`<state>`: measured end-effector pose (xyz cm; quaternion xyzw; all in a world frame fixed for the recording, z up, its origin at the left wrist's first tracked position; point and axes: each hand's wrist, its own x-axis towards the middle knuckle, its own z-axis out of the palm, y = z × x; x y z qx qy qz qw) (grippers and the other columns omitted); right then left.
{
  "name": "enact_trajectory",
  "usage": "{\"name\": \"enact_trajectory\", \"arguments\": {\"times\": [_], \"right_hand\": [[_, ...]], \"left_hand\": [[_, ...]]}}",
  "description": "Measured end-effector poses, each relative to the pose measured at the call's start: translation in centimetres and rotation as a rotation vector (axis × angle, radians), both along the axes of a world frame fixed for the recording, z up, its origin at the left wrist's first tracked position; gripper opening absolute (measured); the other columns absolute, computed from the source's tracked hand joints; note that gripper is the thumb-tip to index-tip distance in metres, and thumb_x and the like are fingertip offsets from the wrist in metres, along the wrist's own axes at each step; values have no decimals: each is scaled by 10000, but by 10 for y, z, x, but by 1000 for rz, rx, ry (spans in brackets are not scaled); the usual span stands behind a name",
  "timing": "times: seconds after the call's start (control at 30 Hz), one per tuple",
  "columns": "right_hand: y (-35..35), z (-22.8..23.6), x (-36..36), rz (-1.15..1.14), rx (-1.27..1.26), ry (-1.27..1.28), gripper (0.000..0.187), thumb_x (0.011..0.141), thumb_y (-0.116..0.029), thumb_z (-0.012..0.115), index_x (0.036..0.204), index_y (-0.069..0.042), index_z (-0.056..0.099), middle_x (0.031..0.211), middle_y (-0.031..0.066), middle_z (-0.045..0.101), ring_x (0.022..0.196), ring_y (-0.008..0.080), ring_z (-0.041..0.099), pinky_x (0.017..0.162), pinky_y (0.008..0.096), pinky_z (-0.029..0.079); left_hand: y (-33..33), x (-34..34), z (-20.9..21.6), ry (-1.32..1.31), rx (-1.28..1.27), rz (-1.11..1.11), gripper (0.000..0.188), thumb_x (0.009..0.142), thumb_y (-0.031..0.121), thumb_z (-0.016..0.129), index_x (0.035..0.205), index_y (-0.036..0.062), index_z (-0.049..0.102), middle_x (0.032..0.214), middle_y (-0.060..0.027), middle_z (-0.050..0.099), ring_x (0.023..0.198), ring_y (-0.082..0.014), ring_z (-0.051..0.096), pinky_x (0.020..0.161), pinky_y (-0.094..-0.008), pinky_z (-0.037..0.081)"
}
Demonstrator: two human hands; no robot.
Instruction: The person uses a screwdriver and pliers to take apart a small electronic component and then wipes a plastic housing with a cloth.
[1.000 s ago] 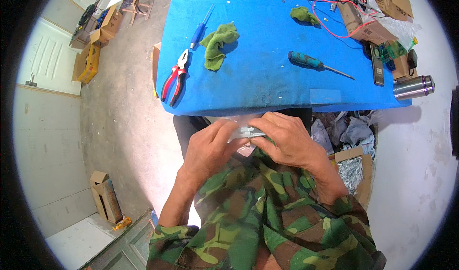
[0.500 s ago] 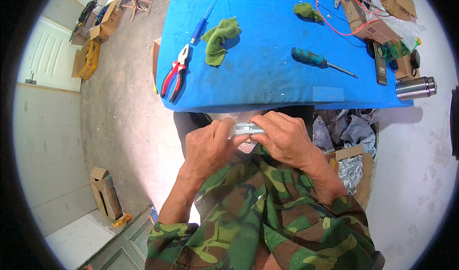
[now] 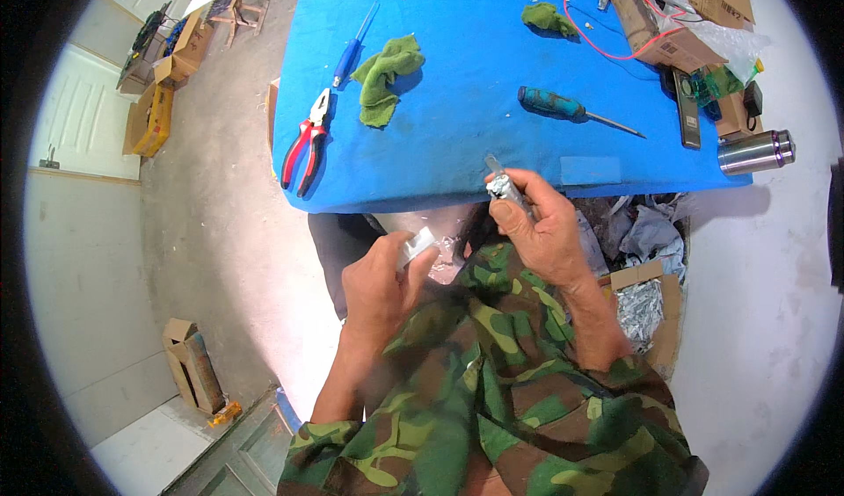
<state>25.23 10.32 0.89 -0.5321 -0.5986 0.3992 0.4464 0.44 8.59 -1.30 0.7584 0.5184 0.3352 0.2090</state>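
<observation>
My left hand (image 3: 376, 283) is closed around a small white plastic piece (image 3: 415, 247), held over my lap. Near the table's front edge, my right hand (image 3: 550, 237) pinches a small silvery piece (image 3: 501, 187) with a crumpled, foil-like end and a clear strip sticking out at the top. Its exact kind cannot be made out. The two pieces are apart. Beyond my right hand, on the blue cloth (image 3: 457, 158), lies a teal-handled screwdriver (image 3: 554, 102). Combination pliers (image 3: 306, 144) with red and black handles lie at the table's left side.
Behind the pliers lie a blue screwdriver (image 3: 348, 61) and a green cloth (image 3: 382, 83); another green cloth (image 3: 547, 18) is farther back. A steel flask (image 3: 756, 152) lies at the right edge, near a cardboard box (image 3: 673, 48) and red cable. Below stands a carton of foil scraps (image 3: 640, 313).
My hands have come apart, each with a separate piece. My right hand has risen toward the table edge with the silvery one; my left keeps the white one low.
</observation>
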Motion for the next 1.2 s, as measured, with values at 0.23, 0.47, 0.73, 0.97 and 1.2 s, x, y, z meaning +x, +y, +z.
{"name": "enact_trajectory", "arguments": {"times": [0.23, 0.47, 0.73, 0.97, 1.2], "right_hand": [[-20, -20, -13, 102, -456, 823, 394, 1114, -221, 506, 1429, 8, 565, 1158, 82, 680, 935, 126, 653, 735, 265, 549], [-25, -36, -20, 115, -464, 1089, 394, 1095, -185, 524, 1425, 30, 548, 1213, 90, 665, 988, 129, 650, 775, 290, 558], [-28, -33, -24, 160, -472, 1076, 400, 1034, -140, 619, 1393, 28, 565, 1171, 69, 653, 937, 140, 646, 744, 291, 543], [-31, -27, -32, 96, -449, 904, 461, 927, -35, 772, 1356, 2, 608, 1117, 32, 662, 915, 105, 634, 729, 272, 539], [-35, -29, -36, 47, -416, 796, 445, 913, -50, 804, 1321, -5, 630, 1104, 25, 678, 910, 94, 638, 733, 262, 549]], "left_hand": [[-1, 13, 14, -450, -425, 9, 273, 993, 130, 744, 1217, -16, 688, 972, -54, 740, 806, -89, 659, 675, -252, 517], [-4, 20, 9, -801, -687, 16, 324, 1010, 125, 714, 1299, -7, 650, 1060, -107, 744, 816, -99, 652, 675, -255, 525], [-6, 20, -3, -845, -618, -38, 385, 965, 26, 732, 1331, -19, 624, 1190, -94, 714, 990, -130, 672, 822, -282, 547], [-8, 20, -4, -856, -643, -67, 406, 942, -48, 746, 1326, -26, 614, 1229, -112, 722, 1130, -175, 686, 986, -329, 547], [-9, 19, -13, -843, -610, -105, 376, 941, -66, 742, 1291, -20, 613, 1248, -129, 719, 1146, -184, 685, 1011, -342, 550]]}}
